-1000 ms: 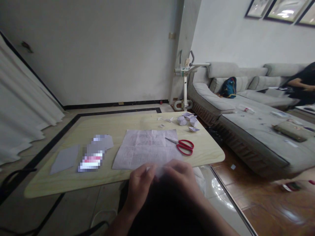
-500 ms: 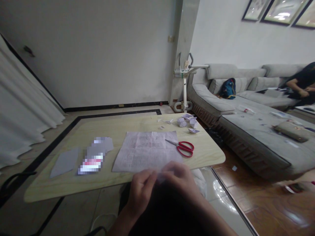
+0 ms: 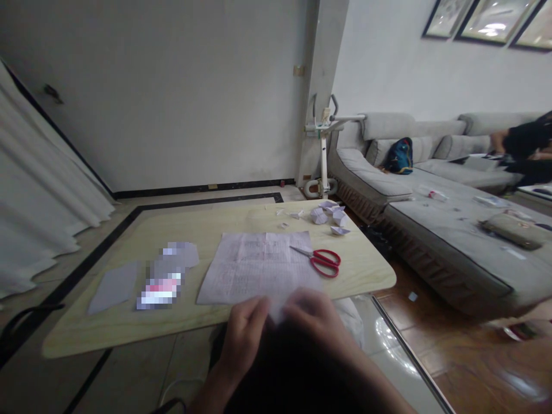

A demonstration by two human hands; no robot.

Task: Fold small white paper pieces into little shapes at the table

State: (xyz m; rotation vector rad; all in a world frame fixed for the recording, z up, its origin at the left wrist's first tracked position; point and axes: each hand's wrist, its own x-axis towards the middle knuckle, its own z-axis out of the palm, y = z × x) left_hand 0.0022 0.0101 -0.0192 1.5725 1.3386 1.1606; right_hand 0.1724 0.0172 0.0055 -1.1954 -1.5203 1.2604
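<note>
Left hand [image 3: 245,328], bare, lower centre of the frame. Right hand [image 3: 314,315], bare, lower right of centre, blurred at the fingers. Forearms [image 3: 364,371], both bare, tapering toward the wrists, cut off at the bottom edge. Garment [image 3: 297,376], near-black, bottom centre; too dark for cut or seams.

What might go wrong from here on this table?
The scissors lie partly on the large sheet, so shifting it might drag them. The folded papers sit near the far-right corner of the table and could get knocked off. The pale piece between left hand and right hand, probably paper, might tear.
</note>
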